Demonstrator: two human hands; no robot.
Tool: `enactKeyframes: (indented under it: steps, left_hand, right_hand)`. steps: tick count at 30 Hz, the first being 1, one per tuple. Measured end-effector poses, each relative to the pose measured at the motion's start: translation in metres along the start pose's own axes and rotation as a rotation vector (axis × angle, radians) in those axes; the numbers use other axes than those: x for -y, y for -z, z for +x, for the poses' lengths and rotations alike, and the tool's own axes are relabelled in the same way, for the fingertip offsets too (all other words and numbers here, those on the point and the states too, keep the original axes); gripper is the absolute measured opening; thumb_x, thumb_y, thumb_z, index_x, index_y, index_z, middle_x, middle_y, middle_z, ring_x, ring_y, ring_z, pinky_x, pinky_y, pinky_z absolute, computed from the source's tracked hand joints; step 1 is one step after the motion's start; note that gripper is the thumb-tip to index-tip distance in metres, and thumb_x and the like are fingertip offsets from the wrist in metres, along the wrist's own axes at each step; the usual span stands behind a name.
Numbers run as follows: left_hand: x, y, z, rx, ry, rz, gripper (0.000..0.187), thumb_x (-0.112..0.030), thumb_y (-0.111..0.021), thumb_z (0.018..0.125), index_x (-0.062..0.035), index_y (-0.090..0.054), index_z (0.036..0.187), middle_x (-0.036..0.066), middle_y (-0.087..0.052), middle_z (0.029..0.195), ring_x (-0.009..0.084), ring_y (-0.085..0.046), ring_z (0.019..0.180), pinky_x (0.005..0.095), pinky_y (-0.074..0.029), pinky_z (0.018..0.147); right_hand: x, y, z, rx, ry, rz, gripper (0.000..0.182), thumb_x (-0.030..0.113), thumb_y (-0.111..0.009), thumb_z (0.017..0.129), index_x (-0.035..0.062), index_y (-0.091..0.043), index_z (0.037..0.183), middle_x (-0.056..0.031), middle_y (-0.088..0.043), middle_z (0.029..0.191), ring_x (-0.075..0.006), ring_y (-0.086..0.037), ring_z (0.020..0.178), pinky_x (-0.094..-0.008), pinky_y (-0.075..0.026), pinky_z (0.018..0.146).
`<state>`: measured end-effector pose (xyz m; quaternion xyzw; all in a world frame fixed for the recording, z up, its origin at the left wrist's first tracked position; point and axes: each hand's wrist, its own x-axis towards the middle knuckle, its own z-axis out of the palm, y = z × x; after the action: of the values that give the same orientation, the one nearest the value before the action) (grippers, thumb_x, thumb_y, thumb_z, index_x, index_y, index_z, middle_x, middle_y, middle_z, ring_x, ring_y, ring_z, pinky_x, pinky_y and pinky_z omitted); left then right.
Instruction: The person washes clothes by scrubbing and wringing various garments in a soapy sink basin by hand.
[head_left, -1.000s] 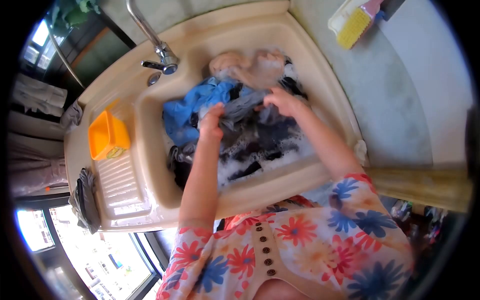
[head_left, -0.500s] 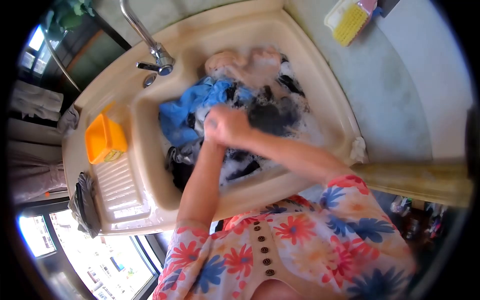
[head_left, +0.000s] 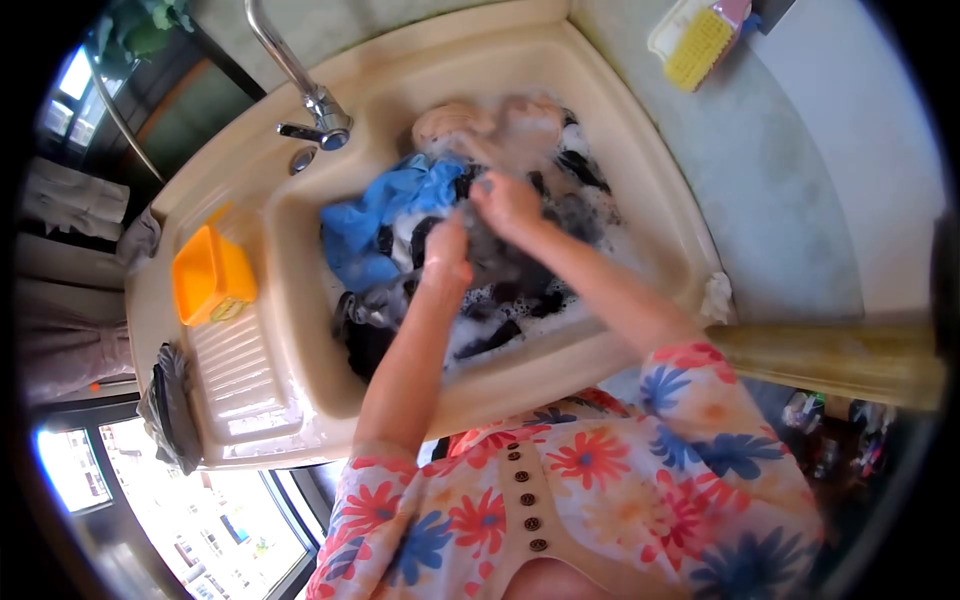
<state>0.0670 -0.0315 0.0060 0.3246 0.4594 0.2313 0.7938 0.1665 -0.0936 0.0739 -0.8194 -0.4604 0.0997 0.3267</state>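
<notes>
Both hands are over the basin of a beige sink [head_left: 640,130], among soaked clothes and suds. My left hand [head_left: 446,246] is closed, and my right hand [head_left: 506,207], a little higher in view, is closed too. Dark wet cloth [head_left: 490,255] hangs between and below them, gripped by both, blurred by motion. A blue cloth [head_left: 365,225] lies in the water to the left of my hands. Beyond them a beige cloth [head_left: 455,125] floats in the foam. Other black pieces [head_left: 583,170] lie at the basin's right side.
A chrome faucet [head_left: 318,110] stands behind the basin. On the ribbed drainboard [head_left: 240,375] sits an orange container [head_left: 212,275]. A grey cloth [head_left: 170,410] hangs over the left edge. A yellow-bristled brush [head_left: 697,48] lies at the top right, and a white crumpled piece [head_left: 717,298] at the right corner.
My hands were pressed together over the clothes; now they are apart, the right one farther up and to the right. The dark cloth now shows between them.
</notes>
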Motion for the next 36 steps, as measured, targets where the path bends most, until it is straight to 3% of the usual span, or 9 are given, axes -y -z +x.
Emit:
enactKeyframes:
  steps: [4,10,14,18,21,24,31,33,36]
  left_hand:
    - [-0.045,-0.033,-0.061,0.271,0.123,-0.187,0.018,-0.014,-0.054,0.08,0.0016,-0.06,0.088,0.007,-0.061,0.081,0.0158,-0.058,0.073,0.0291,-0.048,0.065]
    - [-0.063,-0.026,-0.073,0.47,-0.082,-0.051,0.024,-0.017,-0.061,0.076,0.0,-0.061,0.093,0.009,-0.062,0.084,0.0164,-0.059,0.079,0.0295,-0.047,0.073]
    - [-0.053,-0.019,-0.064,0.409,-0.171,1.534,0.042,-0.028,-0.076,0.06,0.0021,-0.064,0.087,0.005,-0.064,0.08,0.0127,-0.056,0.068,0.025,-0.045,0.067]
    - [-0.066,0.005,-0.056,0.304,-0.207,1.051,0.04,-0.031,-0.074,0.064,0.0001,-0.064,0.087,0.005,-0.062,0.072,0.0133,-0.054,0.056,0.0263,-0.045,0.053]
    - [-0.069,0.017,-0.044,0.11,-0.101,0.276,0.048,-0.033,-0.072,0.065,0.0048,-0.059,0.092,0.011,-0.061,0.08,0.0237,-0.057,0.072,0.0329,-0.047,0.065]
    - [-0.059,0.024,-0.031,0.272,-0.043,-0.173,0.023,-0.008,-0.06,0.066,0.0007,-0.058,0.087,0.012,-0.058,0.087,0.024,-0.054,0.081,0.0326,-0.046,0.069]
    - [-0.036,0.003,-0.026,0.129,0.032,-0.323,0.034,-0.008,-0.051,0.074,-0.0058,-0.052,0.108,0.008,-0.053,0.102,0.0241,-0.05,0.093,0.0358,-0.042,0.084]
    - [-0.042,-0.004,-0.033,0.126,0.196,-0.467,0.033,-0.012,-0.047,0.081,-0.0075,-0.048,0.114,0.007,-0.052,0.106,0.0258,-0.052,0.096,0.0389,-0.042,0.085]
    - [-0.026,-0.019,-0.043,-0.018,0.087,-0.357,0.026,-0.016,-0.045,0.084,-0.0027,-0.051,0.106,0.007,-0.054,0.101,0.0218,-0.052,0.092,0.0339,-0.043,0.08]
  right_hand:
    - [-0.058,0.027,0.039,0.339,0.079,0.261,0.023,0.02,-0.059,0.077,0.007,-0.059,0.096,-0.0081,-0.062,0.089,-0.0138,-0.057,0.083,-0.0298,-0.045,0.075]
    - [-0.015,0.055,-0.008,0.681,-0.077,0.846,0.059,0.02,-0.067,0.073,-0.0015,-0.042,0.122,-0.0122,-0.053,0.11,-0.0165,-0.049,0.101,-0.0266,-0.037,0.088]
    - [-0.025,0.098,0.01,0.503,-0.193,1.113,0.049,0.01,-0.063,0.074,0.002,-0.045,0.12,-0.0108,-0.057,0.098,-0.0152,-0.058,0.083,-0.0274,-0.049,0.072]
    - [-0.047,0.12,0.012,0.437,-0.265,1.216,0.045,0.019,-0.061,0.077,-0.0003,-0.048,0.115,-0.0133,-0.057,0.099,-0.0133,-0.057,0.085,-0.0267,-0.048,0.071]
    - [-0.026,0.126,-0.015,0.908,-0.435,0.4,0.055,0.028,-0.069,0.07,-0.0028,-0.049,0.11,-0.013,-0.059,0.087,-0.0143,-0.058,0.072,-0.0273,-0.047,0.057]
    - [-0.025,0.092,-0.03,0.974,-0.229,0.381,0.05,0.023,-0.072,0.064,-0.0053,-0.052,0.1,-0.0099,-0.059,0.071,-0.0178,-0.057,0.054,-0.0276,-0.042,0.041]
    - [-0.026,0.054,0.011,0.603,-0.461,1.108,0.032,0.002,-0.052,0.066,0.003,-0.057,0.098,-0.0124,-0.06,0.084,-0.0238,-0.059,0.082,-0.0363,-0.052,0.059]
    - [0.013,0.019,-0.009,0.126,0.382,0.5,0.018,0.007,-0.055,0.065,0.0082,-0.061,0.083,-0.0139,-0.059,0.077,-0.0252,-0.06,0.077,-0.035,-0.05,0.062]
    - [0.027,-0.011,-0.02,-0.059,0.356,0.296,0.009,0.017,-0.058,0.067,0.0084,-0.057,0.07,-0.0139,-0.056,0.071,-0.0325,-0.057,0.067,-0.0414,-0.046,0.059]
